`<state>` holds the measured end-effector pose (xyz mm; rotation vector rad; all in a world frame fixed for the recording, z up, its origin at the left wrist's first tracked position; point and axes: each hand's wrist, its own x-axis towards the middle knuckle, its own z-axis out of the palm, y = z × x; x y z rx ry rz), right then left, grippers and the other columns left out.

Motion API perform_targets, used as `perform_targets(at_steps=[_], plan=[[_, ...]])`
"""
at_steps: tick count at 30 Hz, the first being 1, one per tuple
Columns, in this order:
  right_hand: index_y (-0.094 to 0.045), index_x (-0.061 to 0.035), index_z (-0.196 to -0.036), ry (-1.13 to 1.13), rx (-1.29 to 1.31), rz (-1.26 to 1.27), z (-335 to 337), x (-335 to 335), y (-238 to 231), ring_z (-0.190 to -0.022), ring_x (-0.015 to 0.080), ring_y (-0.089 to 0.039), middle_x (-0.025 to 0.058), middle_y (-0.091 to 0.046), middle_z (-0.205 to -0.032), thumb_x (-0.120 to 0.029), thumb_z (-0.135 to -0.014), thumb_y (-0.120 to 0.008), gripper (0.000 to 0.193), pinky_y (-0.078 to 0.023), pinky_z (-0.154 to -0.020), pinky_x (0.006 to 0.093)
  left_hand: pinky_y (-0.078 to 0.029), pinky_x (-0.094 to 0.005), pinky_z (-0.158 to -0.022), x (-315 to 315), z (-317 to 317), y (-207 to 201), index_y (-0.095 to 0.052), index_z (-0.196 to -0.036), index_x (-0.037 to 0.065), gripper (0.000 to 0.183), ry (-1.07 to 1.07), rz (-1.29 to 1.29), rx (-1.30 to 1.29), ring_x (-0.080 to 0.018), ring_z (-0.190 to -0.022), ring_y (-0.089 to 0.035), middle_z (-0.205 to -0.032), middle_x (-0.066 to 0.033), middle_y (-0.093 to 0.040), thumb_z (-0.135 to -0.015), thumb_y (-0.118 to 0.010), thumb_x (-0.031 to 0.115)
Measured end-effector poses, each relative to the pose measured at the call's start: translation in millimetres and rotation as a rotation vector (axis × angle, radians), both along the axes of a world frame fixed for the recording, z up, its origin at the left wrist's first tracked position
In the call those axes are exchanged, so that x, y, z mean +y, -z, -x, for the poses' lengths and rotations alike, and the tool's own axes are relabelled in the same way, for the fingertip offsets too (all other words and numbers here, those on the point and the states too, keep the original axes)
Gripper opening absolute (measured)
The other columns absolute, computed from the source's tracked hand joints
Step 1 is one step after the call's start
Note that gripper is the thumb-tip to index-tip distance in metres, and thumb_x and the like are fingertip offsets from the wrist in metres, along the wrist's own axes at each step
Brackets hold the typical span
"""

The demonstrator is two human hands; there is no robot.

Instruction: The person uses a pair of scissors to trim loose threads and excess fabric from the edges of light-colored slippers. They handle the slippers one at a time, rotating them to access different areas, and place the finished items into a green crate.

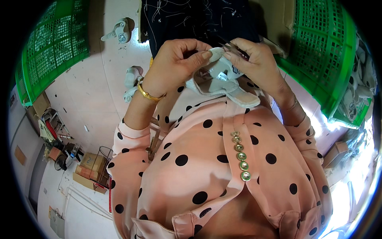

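A small white child's shoe [217, 85] with a strap is held up over my lap, its opening facing me. My left hand [175, 63], with a gold bangle on its wrist, is closed and pinches the shoe's edge between thumb and fingers. Closed as well, my right hand [260, 65] is at the other side of that edge. Dark thread snips [238, 51] are in it, partly hidden by the fingers, with the blades close to the shoe's rim. Loose pale threads [191, 11] lie scattered on the dark cloth over my lap.
White shoes [122, 32] lie on the tiled floor to the left, with more shoes [133, 77] nearer. Green plastic baskets stand at left [59, 44] and right [318, 51]; several shoes [356, 95] are by the right one. Cardboard boxes [93, 167] sit lower left.
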<state>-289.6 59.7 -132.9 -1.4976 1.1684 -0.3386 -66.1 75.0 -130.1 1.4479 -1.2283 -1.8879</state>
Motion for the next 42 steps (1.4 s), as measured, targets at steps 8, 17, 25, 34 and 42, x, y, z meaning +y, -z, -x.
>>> perform_targets(at_steps=[8, 17, 25, 34, 42], plan=[[-0.06, 0.0018, -0.092, -0.013, -0.122, 0.01, -2.9, 5.0, 8.4, -0.056, 0.0102, -0.049, 0.0075, -0.055, -0.063, -0.022, -0.09, -0.067, 0.025, -0.043, -0.053, 0.0267, -0.027, -0.0149, -0.045, 4.7, -8.7, 5.0, -0.072, -0.1, 0.002, 0.018, -0.043, -0.284, 0.205, 0.0029, -0.052, -0.041, -0.07, 0.0051, -0.062, -0.091, -0.068, 0.017], [-0.056, -0.0093, -0.081, -0.28, 0.438, 0.7, 11.9, 8.3, 0.1, -0.053, 0.0246, -0.061, 0.0072, -0.059, -0.058, -0.053, -0.086, -0.061, 0.045, -0.046, -0.047, 0.0333, -0.03, -0.0154, -0.045, 16.2, -9.5, 20.2, -0.072, -0.101, 0.002, 0.017, -0.227, -0.355, 0.313, 0.0008, -0.054, -0.048, -0.074, 0.0032, -0.065, -0.089, -0.069, 0.014], [-0.055, -0.0118, -0.074, -0.292, 0.499, 0.896, 4.3, 6.7, 7.2, -0.05, 0.0191, -0.058, 0.0027, -0.054, -0.054, -0.052, -0.085, -0.062, 0.042, -0.043, -0.045, 0.0307, -0.03, -0.0155, -0.046, 15.3, -11.3, 11.8, -0.072, -0.101, 0.003, 0.017, -0.205, -0.379, 0.322, 0.0012, -0.058, -0.048, -0.073, 0.0039, -0.064, -0.089, -0.069, 0.015], [-0.053, -0.0122, -0.072, -0.309, 0.469, 0.957, 2.3, 5.4, 7.2, -0.051, 0.017, -0.058, 0.0013, -0.053, -0.056, -0.049, -0.083, -0.066, 0.04, -0.044, -0.049, 0.0292, -0.037, -0.0155, -0.052, 17.8, -10.8, 14.2, -0.072, -0.102, 0.003, 0.018, -0.245, -0.391, 0.379, -0.0013, -0.062, -0.053, -0.077, 0.0025, -0.067, -0.088, -0.071, 0.014], [-0.054, -0.0109, -0.07, -0.341, 0.487, 0.89, -1.0, 3.8, 3.9, -0.051, 0.021, -0.06, 0.004, -0.056, -0.055, -0.048, -0.086, -0.063, 0.041, -0.044, -0.046, 0.0323, -0.043, -0.0163, -0.057, 17.4, -12.7, 15.8, -0.072, -0.103, 0.003, 0.018, -0.247, -0.422, 0.416, -0.0026, -0.066, -0.056, -0.08, 0.0013, -0.068, -0.088, -0.07, 0.013]])
